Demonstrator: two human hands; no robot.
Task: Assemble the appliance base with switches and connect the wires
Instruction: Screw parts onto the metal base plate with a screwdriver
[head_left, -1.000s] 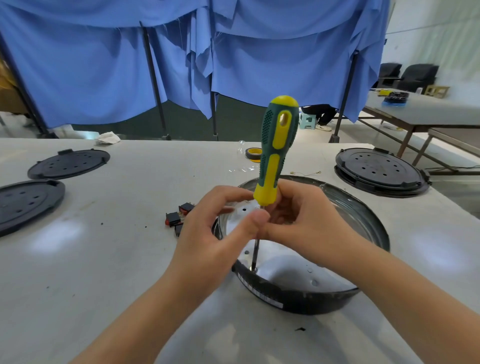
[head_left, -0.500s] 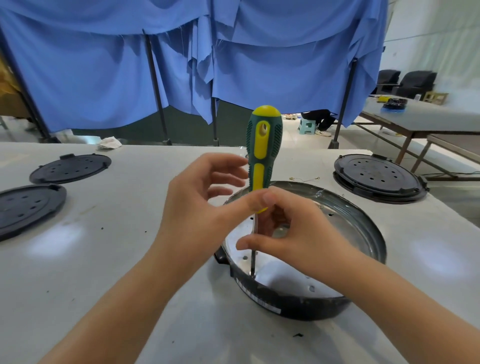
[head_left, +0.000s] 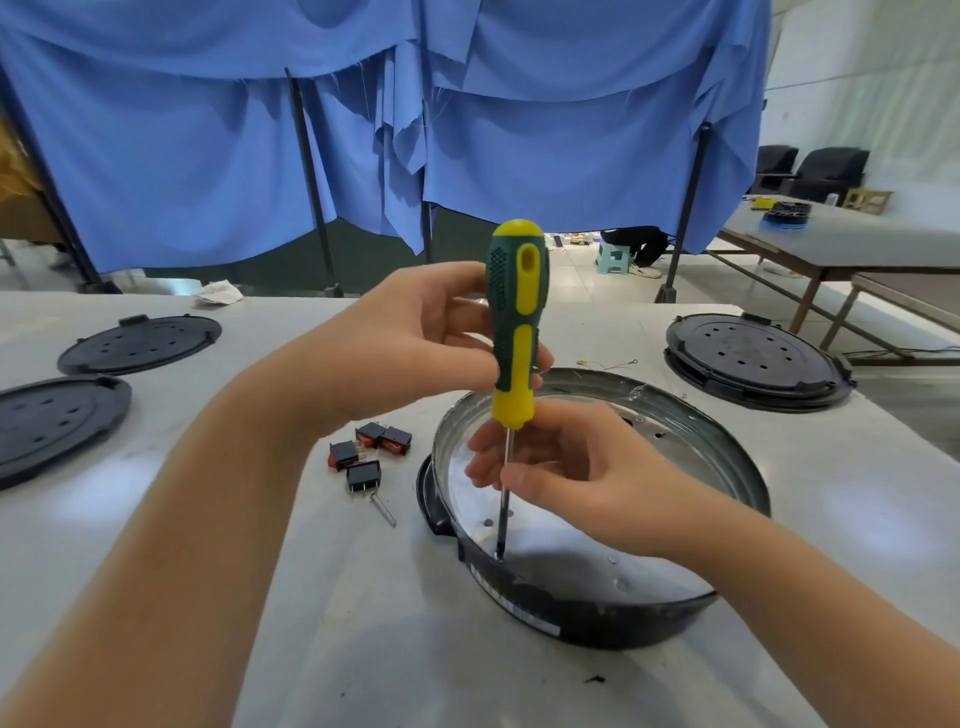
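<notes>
Blue curtains (head_left: 545, 130) hang behind a white table (head_left: 363, 649). Left hand (head_left: 405, 343) curls its fingers round the green-and-yellow handle of an upright screwdriver (head_left: 517, 332). Right hand (head_left: 576, 478) pinches the shaft between thumb and fingertips. The tip stands inside the round appliance base (head_left: 597, 613), near its front wall. Loose switches (head_left: 369, 452) lie just left of the base.

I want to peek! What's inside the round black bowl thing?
Inside the base is a shiny metal plate with small holes and the screwdriver tip. The right hand hides part.
</notes>
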